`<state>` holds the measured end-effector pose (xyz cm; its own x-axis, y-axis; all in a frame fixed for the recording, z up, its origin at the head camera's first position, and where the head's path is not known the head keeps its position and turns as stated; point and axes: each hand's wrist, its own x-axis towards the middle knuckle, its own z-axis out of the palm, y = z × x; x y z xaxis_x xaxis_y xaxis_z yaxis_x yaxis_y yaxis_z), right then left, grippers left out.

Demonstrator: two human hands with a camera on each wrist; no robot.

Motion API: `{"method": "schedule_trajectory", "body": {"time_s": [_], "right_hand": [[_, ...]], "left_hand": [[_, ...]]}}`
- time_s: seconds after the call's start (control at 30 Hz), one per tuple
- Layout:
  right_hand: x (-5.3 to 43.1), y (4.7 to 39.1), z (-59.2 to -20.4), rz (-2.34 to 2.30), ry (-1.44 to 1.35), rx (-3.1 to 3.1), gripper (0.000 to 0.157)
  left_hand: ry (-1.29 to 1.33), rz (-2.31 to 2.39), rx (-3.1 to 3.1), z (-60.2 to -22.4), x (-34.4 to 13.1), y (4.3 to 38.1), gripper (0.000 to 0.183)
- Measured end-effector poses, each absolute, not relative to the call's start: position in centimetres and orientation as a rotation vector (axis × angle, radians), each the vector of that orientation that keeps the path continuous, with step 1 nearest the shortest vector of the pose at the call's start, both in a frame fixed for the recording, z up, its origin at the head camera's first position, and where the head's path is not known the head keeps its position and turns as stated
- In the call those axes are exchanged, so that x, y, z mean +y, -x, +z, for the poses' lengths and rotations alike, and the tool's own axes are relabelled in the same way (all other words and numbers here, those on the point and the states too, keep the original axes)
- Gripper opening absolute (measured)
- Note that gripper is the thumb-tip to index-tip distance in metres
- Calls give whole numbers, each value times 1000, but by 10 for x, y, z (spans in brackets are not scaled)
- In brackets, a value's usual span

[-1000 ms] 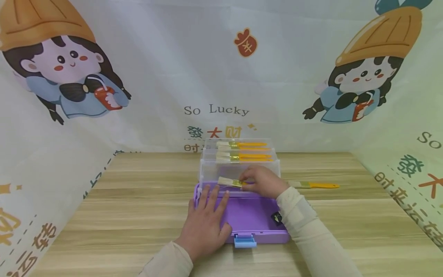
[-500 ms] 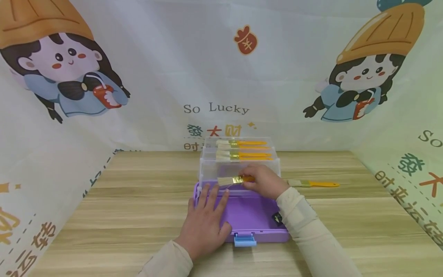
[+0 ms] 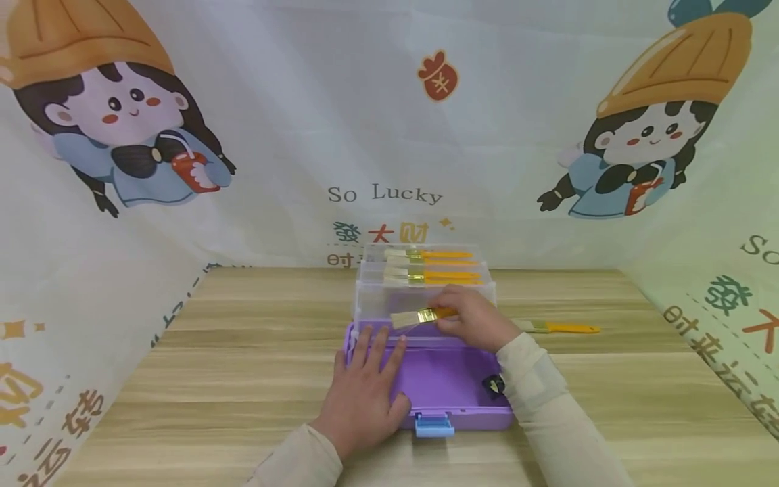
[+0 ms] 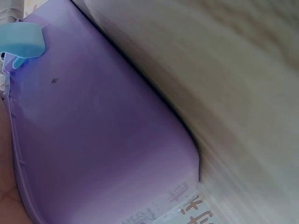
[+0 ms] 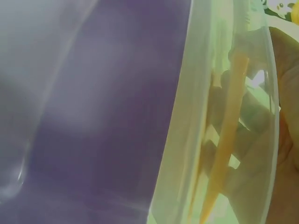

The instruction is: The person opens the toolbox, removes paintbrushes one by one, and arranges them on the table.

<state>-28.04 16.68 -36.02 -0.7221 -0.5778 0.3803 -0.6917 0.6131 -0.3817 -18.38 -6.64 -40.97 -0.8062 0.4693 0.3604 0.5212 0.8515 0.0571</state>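
Observation:
In the head view my right hand (image 3: 477, 319) pinches the orange handle of a paintbrush (image 3: 406, 319), its pale bristles pointing left, over the front clear tray (image 3: 380, 302) of a purple case (image 3: 447, 375). On the left part of the case rests my left hand (image 3: 368, 406), fingers spread. Behind, stepped clear trays hold several orange-handled brushes (image 3: 450, 276) lying sideways. The left wrist view shows the case's purple outer wall (image 4: 103, 116) and a sliver of the left hand. In the right wrist view an orange handle (image 5: 229, 126) shows through clear plastic, with my right hand at the right edge.
Another orange-handled paintbrush (image 3: 572, 329) lies on the wooden table (image 3: 243, 352), right of the case. A light blue latch (image 3: 435, 425) hangs at the case's front. A small black item (image 3: 493, 385) sits inside at the right. Printed cloth (image 3: 292, 122) surrounds the table.
The right hand's fingers have shifted back along the brush, so the metal band and more handle show. The brush has risen slightly. The left hand stays on the case.

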Motion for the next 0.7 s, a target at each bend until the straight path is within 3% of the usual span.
{"method": "schedule_trajectory", "body": {"time_s": [0.7], "right_hand": [[189, 265, -340, 798, -968, -2619, 26]], "left_hand": [[731, -202, -2717, -409, -64, 183, 71]]}}
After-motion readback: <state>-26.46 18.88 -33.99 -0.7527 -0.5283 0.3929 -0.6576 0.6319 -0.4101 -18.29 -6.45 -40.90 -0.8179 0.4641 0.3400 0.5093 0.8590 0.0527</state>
